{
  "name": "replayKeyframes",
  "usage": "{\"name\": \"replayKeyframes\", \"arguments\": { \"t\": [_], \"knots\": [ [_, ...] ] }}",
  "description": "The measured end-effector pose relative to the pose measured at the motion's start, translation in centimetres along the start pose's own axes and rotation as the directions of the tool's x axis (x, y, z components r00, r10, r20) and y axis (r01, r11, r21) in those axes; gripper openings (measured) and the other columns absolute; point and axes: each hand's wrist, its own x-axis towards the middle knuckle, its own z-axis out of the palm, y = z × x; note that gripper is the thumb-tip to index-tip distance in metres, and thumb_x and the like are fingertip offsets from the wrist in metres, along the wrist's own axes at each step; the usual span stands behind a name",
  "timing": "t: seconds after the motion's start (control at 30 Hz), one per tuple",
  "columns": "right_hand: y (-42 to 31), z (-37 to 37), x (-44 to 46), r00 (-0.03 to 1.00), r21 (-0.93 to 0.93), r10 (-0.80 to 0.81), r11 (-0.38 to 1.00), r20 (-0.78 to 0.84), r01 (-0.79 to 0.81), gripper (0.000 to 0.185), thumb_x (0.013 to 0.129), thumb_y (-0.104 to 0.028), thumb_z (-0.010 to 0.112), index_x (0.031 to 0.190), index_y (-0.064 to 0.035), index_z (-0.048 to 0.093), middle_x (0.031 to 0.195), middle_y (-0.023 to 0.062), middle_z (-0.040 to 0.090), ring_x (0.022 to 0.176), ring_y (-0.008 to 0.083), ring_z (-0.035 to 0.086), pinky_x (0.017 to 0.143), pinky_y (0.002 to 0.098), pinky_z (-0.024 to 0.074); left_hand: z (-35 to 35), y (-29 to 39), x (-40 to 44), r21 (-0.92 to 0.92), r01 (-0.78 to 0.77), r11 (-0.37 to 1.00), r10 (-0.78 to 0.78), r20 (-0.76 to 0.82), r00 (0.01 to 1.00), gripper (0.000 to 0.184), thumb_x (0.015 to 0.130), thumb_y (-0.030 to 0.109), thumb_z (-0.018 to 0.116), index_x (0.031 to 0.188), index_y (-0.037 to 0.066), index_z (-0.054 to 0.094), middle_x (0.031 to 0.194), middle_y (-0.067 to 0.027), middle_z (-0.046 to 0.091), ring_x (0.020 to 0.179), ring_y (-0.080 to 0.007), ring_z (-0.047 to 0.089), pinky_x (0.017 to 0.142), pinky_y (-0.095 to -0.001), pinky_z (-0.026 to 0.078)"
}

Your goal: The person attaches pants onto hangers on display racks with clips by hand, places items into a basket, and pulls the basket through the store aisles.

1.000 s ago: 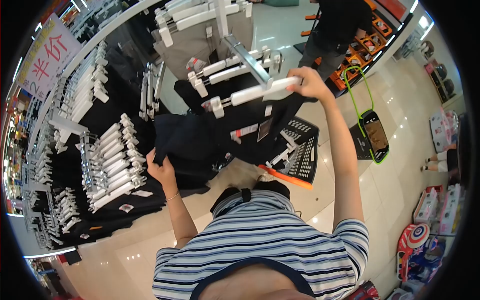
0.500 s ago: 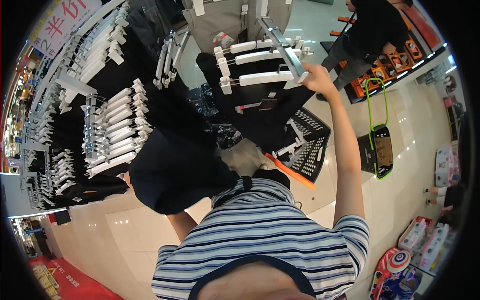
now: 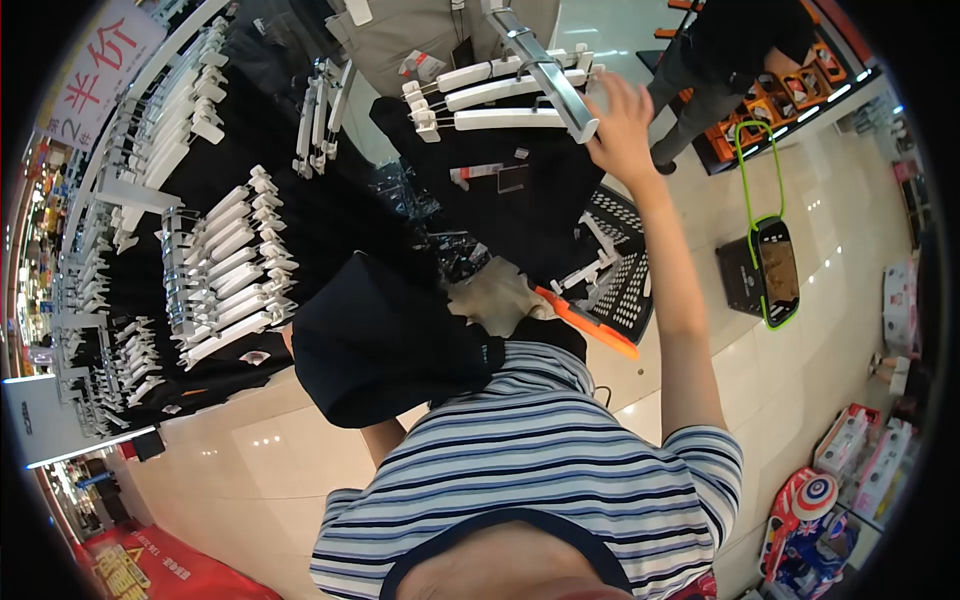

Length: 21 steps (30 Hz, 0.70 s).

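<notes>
A dark garment [image 3: 385, 345] hangs bunched in front of my body at the left, hiding nearly all of my left hand [image 3: 288, 338]; only a sliver of skin shows at the garment's left edge. My right hand [image 3: 620, 125] is raised beside the end of a metal display arm [image 3: 550, 80], with its fingers spread and nothing held in them. White hangers [image 3: 510, 119] hang on that arm and carry black trousers [image 3: 510, 200] with a red-and-white tag.
Rows of white hangers with dark clothes [image 3: 235, 265] fill the left rack. A black basket with an orange handle [image 3: 590, 322] is on the floor. Further right is a green-handled basket [image 3: 745, 275]. A person in dark clothes [image 3: 720, 50] stands at the upper right.
The dark garment has come away from the rack area toward my body, with my left hand now behind it. My right hand has let go of the hanger and its fingers have opened.
</notes>
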Motion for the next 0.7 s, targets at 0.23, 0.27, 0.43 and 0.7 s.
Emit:
{"name": "replayKeyframes", "arguments": {
  "t": [0.23,0.27,0.43,0.7],
  "knots": [
    [-8.1,2.2,-21.7,0.792,0.153,0.509,0.8,0.336,-0.579,0.055,0.081,-0.024,0.061,0.124,0.0003,0.037,0.111,0.0244,0.049,0.099,0.0387,0.052,0.079,0.045,0.044,0.3,-2.9,-1.9,0.079,0.05,0.996,-0.066,0.216,0.974,0.018,0.082,0.009,0.056,0.096,-0.002,0.052,0.085,-0.0083,0.057,0.075,-0.0158,0.055,0.075,-0.0289,0.047],
    [-9.0,3.2,-26.8,0.59,0.054,0.532,0.714,0.607,-0.698,0.059,0.082,-0.034,0.058,0.125,-0.001,0.034,0.101,0.026,0.055,0.088,0.0407,0.058,0.072,0.0469,0.0474,0.7,-3.0,-2.2,0.084,0.067,0.994,-0.088,0.274,0.958,0.018,0.082,0.009,0.056,0.096,-0.002,0.052,0.085,-0.0083,0.057,0.075,-0.0156,0.055,0.075,-0.029,0.047],
    [-10.3,3.3,-33.6,0.346,-0.101,0.528,0.645,0.775,-0.758,0.056,0.081,-0.054,0.05,0.099,-0.0006,0.054,0.089,0.0253,0.061,0.081,0.0399,0.061,0.071,0.0459,0.0485,5.8,3.4,-0.6,-0.469,0.642,0.607,-0.235,0.665,0.709,0.016,0.082,0.004,0.055,0.097,-0.001,0.053,0.082,-0.0057,0.056,0.07,-0.0151,0.054,0.079,-0.0306,0.048],
    [2.2,8.8,-20.5,0.625,0.485,0.716,0.446,0.311,-0.752,0.092,0.07,-0.031,0.076,0.137,0.002,0.022,0.135,0.0242,0.032,0.119,0.0303,0.041,0.099,0.0334,0.0327,15.6,0.5,-1.8,-0.333,-0.011,0.943,0.275,0.759,0.59,0.033,0.085,0.009,0.052,0.117,0.003,0.046,0.089,-0.0014,0.056,0.081,-0.0106,0.054,0.086,-0.0276,0.043]
  ]
}}
